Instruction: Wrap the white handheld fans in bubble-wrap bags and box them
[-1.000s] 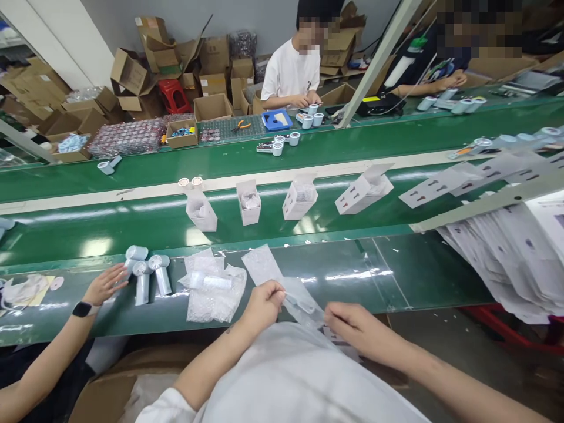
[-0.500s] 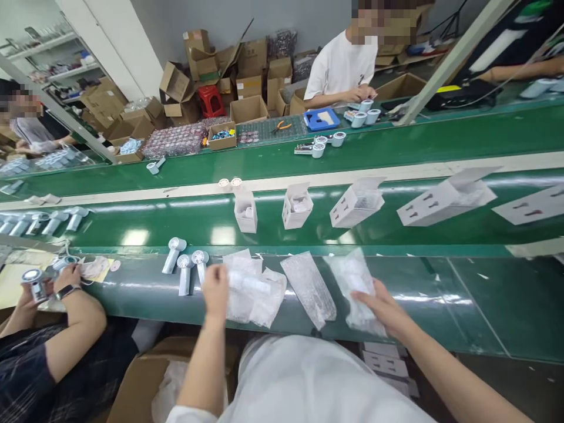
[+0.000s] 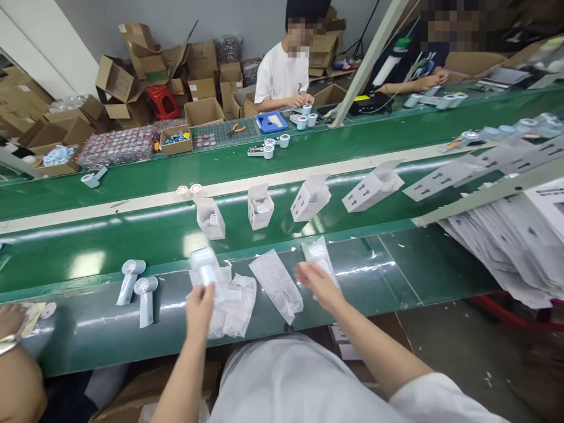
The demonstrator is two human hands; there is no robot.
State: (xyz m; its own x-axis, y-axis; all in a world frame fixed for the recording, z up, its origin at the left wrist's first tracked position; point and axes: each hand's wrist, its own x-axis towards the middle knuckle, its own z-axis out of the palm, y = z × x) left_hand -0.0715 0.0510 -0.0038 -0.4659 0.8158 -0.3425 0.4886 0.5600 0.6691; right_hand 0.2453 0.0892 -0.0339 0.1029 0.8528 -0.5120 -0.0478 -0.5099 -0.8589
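My left hand [image 3: 199,308] is closed on the lower part of a light blue handheld fan [image 3: 205,267], its head up and blurred by motion. Below the fan lie crumpled clear bubble-wrap bags [image 3: 238,305]. A flat bubble-wrap bag [image 3: 277,285] rests in the middle, between my hands. My right hand [image 3: 321,285] has its fingers stretched out to the left, the tips smeared. Partly behind that hand lies a filled bubble-wrap bag [image 3: 318,251]. Two more handheld fans, one nearer [image 3: 146,299] and one farther [image 3: 131,281], lie left of my left hand.
Open white boxes, such as one with a white item inside [image 3: 259,208], stand along the green conveyor [image 3: 167,235]. Stacked flat white cartons [image 3: 506,241] are at the right. A co-worker's arm [image 3: 17,358] reaches in at left; other people sit across the line.
My left hand has picked up one of the three fans from the bench. My right hand has moved off the filled bag toward the middle. The view has swung right.
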